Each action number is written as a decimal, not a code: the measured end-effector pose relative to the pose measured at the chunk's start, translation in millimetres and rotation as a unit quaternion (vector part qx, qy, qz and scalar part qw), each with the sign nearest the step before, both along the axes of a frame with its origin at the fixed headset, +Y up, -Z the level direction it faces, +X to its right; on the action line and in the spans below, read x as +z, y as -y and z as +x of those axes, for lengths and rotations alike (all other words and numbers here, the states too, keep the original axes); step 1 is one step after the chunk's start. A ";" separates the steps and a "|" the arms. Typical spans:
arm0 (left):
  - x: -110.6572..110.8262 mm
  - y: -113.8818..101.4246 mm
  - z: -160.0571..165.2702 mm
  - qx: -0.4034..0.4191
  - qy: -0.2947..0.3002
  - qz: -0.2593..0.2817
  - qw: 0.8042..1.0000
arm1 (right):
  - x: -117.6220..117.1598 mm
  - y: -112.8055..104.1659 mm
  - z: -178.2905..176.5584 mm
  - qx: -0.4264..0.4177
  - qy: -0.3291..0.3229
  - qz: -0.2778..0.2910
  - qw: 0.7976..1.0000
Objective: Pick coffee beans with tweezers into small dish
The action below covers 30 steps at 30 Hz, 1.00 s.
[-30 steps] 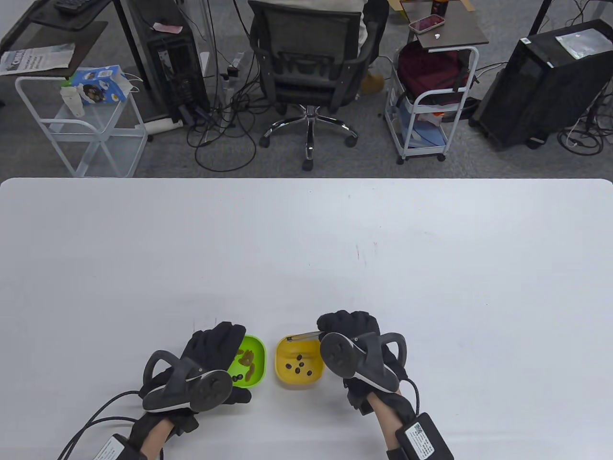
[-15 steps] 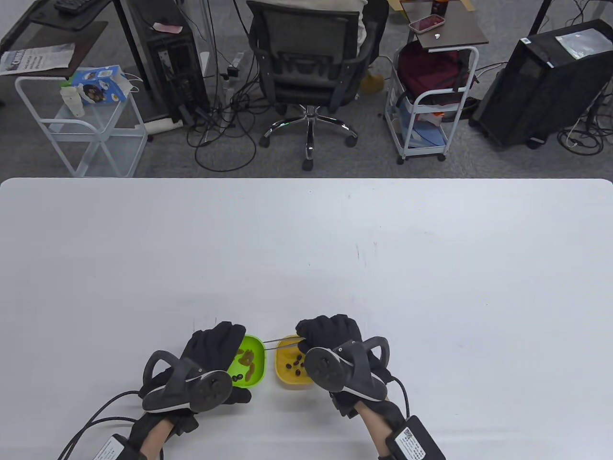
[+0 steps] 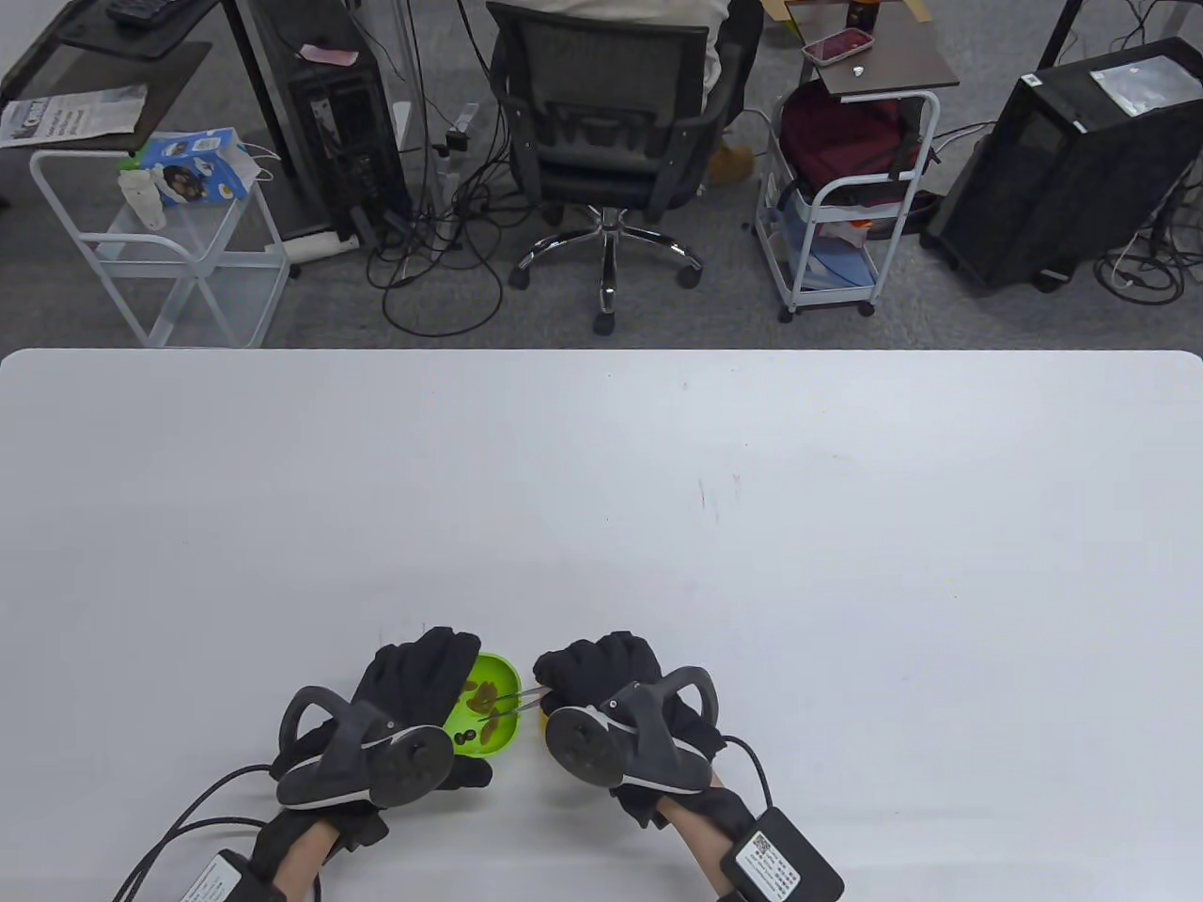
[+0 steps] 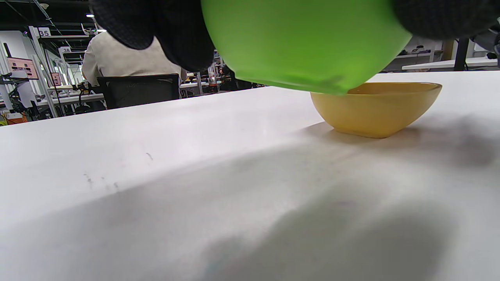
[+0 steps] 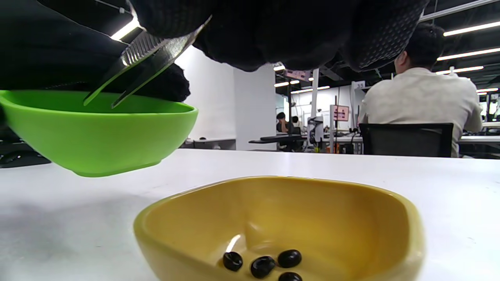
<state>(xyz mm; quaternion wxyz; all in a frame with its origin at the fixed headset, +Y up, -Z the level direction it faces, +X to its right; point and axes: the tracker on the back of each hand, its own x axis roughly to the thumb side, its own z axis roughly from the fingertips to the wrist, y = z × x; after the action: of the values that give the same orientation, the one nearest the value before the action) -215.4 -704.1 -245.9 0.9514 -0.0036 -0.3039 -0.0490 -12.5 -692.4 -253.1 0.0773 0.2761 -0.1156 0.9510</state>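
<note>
Your left hand [image 3: 418,681] holds the green bowl [image 3: 498,700] near the worktop's [image 3: 601,489] near edge, a little left of its middle. Its grip is wrapped around the bowl's left side, and in the left wrist view the gloved fingers [image 4: 172,35] press against the bowl's underside [image 4: 308,43], which hangs tilted and lifted off the worktop [image 4: 156,164].

Your right hand [image 3: 606,676] pinches a pair of metal tweezers [image 3: 512,707], the grip pressed on their ridged upper part. The tweezers point left, and their tips reach over the green bowl's rim and hang inside it. In the right wrist view the two tips [image 5: 99,102] stand slightly apart; whether a bean sits between them you cannot tell.

Brownish pieces [image 3: 484,697] lie in the green bowl, with two dark coffee beans [image 3: 460,739] at its near left corner.

The yellow dish [image 3: 543,719] stands on the worktop just right of the green bowl, mostly hidden under your right hand in the table view. The right wrist view shows its inside [image 5: 312,218], with four dark beans [image 5: 261,265] lying on the bottom.
</note>
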 end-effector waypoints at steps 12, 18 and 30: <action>-1.1 -0.7 -3.1 0.004 -0.005 0.002 1.000 | 6.6 6.4 -14.4 0.039 -0.021 0.023 0.999; -0.1 0.4 -0.8 0.002 0.001 0.001 1.000 | 8.5 7.9 -18.1 0.060 -0.023 0.036 0.997; -0.2 0.4 -0.6 0.005 0.004 -0.001 1.000 | 9.6 10.3 -24.8 0.092 -0.024 0.052 0.994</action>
<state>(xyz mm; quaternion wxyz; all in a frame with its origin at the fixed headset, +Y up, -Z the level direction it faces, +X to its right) -216.0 -704.5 -246.2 0.9506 -0.0024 -0.3073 -0.0442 -37.3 -702.7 -243.5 -0.0227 0.3117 -0.1372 0.9400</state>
